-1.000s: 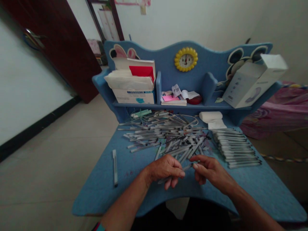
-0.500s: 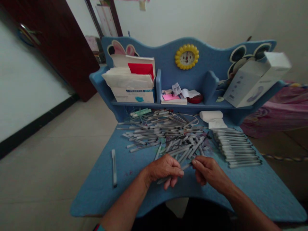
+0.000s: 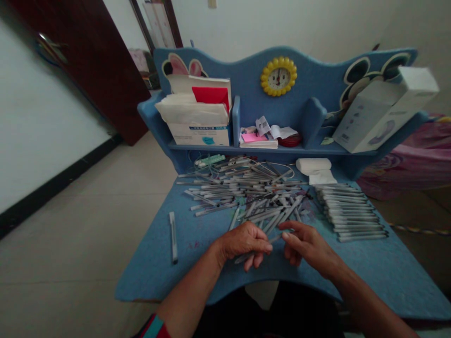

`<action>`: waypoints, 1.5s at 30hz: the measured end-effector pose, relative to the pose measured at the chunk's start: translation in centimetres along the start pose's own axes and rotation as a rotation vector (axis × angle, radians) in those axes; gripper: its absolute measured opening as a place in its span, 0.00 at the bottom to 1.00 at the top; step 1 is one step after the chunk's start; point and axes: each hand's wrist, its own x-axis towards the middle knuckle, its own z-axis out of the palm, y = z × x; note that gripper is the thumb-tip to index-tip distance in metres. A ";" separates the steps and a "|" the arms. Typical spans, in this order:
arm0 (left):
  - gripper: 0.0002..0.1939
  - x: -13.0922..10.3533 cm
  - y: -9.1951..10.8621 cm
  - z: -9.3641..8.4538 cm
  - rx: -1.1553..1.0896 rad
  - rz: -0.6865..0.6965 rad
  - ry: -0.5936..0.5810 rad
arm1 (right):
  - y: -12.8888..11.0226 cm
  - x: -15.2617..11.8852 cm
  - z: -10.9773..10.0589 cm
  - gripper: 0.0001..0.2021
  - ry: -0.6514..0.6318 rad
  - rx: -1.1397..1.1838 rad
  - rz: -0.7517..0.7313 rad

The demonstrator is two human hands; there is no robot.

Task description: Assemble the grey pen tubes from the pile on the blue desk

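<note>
A slim clear pen point(image 3: 276, 238) runs between my two hands above the front of the blue desk. My left hand point(image 3: 244, 244) is closed around its left part, palm down. A pale pen end point(image 3: 243, 257) pokes out below that hand; whether it is the same pen I cannot tell. At the other end, the thumb of my right hand point(image 3: 303, 241) rests by the pen and the index finger is raised over it. Just beyond my hands spreads a loose heap of grey-white pens point(image 3: 243, 188). One pen point(image 3: 173, 237) lies alone on the left.
On the right, several pens lie side by side in a neat row point(image 3: 355, 213). Behind them is a white paper roll point(image 3: 313, 165). The shelf holds a mask box point(image 3: 200, 134), papers point(image 3: 259, 144) and a tilted white box point(image 3: 369, 115). A yellow clock point(image 3: 278, 76) hangs above.
The right index finger has lifted and stretched out from its pinch at the pen's end. My left hand keeps its hold. The whole view has shifted slightly.
</note>
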 end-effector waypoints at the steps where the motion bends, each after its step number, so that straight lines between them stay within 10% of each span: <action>1: 0.11 0.0 -0.1 0.0 -0.004 -0.004 -0.004 | 0.0 0.0 0.0 0.17 0.022 -0.040 0.005; 19: 0.10 -0.2 -0.3 0.1 -0.005 -0.038 -0.033 | 0.5 -0.4 0.3 0.18 -0.072 0.172 -0.004; 45: 0.11 -0.5 -0.5 0.3 0.007 -0.067 -0.048 | 0.7 -0.5 1.0 0.16 0.137 0.322 -0.064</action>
